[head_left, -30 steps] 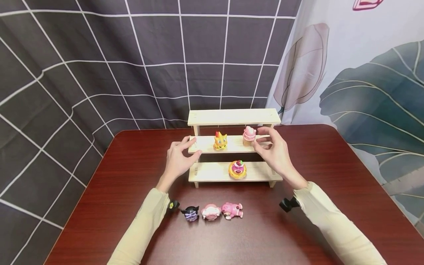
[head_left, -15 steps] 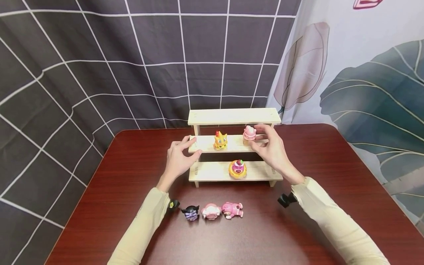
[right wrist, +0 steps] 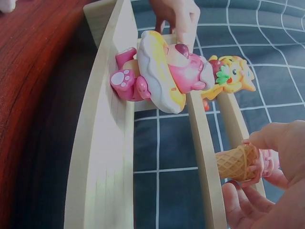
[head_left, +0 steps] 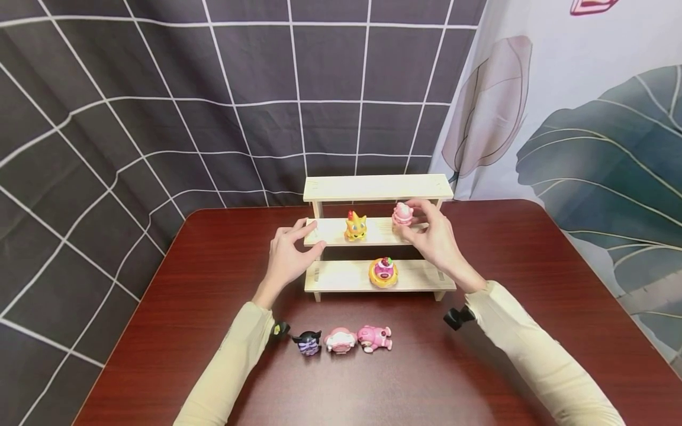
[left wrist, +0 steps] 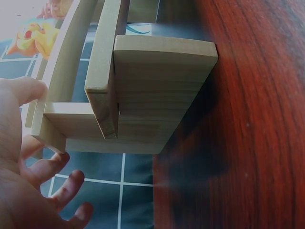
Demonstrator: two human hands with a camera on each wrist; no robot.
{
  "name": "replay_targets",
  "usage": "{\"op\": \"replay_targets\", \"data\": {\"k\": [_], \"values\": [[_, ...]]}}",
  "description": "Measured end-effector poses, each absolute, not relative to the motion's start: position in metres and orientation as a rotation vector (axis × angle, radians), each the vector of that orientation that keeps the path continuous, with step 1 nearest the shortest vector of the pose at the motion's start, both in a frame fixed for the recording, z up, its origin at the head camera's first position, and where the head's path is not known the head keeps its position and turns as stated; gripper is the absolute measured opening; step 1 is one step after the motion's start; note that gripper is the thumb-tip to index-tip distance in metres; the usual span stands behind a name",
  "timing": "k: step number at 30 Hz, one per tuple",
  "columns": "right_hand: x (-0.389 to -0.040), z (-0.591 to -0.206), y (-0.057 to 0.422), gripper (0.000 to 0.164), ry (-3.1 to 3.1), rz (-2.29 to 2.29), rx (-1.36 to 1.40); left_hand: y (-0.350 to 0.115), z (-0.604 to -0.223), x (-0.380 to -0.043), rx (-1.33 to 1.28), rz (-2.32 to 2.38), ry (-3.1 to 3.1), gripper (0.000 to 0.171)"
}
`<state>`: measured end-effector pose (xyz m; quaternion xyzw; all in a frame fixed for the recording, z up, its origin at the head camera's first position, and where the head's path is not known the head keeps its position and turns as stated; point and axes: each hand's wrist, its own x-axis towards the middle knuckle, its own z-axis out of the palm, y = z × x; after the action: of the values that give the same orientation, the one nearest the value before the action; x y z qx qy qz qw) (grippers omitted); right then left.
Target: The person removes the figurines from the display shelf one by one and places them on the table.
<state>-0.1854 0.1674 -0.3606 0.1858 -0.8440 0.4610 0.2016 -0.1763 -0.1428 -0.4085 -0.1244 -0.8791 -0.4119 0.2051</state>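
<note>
Gripping the left end of the middle shelf (head_left: 331, 232) of the wooden stand (head_left: 378, 187): left hand (head_left: 286, 255), thumb at the front edge, index finger farther back, the shelf end between them; the other fingers spread loosely in the left wrist view. Right hand (head_left: 439, 241): thumb and fingers clamped on the ice cream (head_left: 402, 214), which is upright at the right part of the middle shelf. Its cone base appears to meet the plank.

Pose: left forearm runs up and inward from the lower left, hand beside the stand, back of hand outward. Right forearm comes in from the lower right, wrist near the stand's right end, thumb on the near side of the ice cream.

Counts, left to right. Sleeves: two, cream, left (head_left: 229, 361) and right (head_left: 543, 352). Shelves: three, stepped. Figures on the surface (head_left: 426, 373): three in a row: black (head_left: 308, 342), white-pink (head_left: 341, 341), pink (head_left: 375, 338), the last lying with feet to the right. Figures on the stand, besides the ice cream: two, namely the yellow figure (head_left: 355, 226), mid-shelf, and the ring figure (head_left: 383, 272) on the lower shelf (head_left: 341, 275). Cloths behind: two, dark grid (head_left: 256, 65) and leaf print (head_left: 602, 160).
</note>
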Motion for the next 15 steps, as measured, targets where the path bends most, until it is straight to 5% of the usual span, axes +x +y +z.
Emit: {"op": "replay_targets", "data": {"k": [15], "values": [[-0.1834, -0.3568, 0.1678, 0.04, -2.401, 1.291, 0.485, -0.1428, -0.4078, -0.1755, -0.353, -1.155, -2.445, 0.049]]}}
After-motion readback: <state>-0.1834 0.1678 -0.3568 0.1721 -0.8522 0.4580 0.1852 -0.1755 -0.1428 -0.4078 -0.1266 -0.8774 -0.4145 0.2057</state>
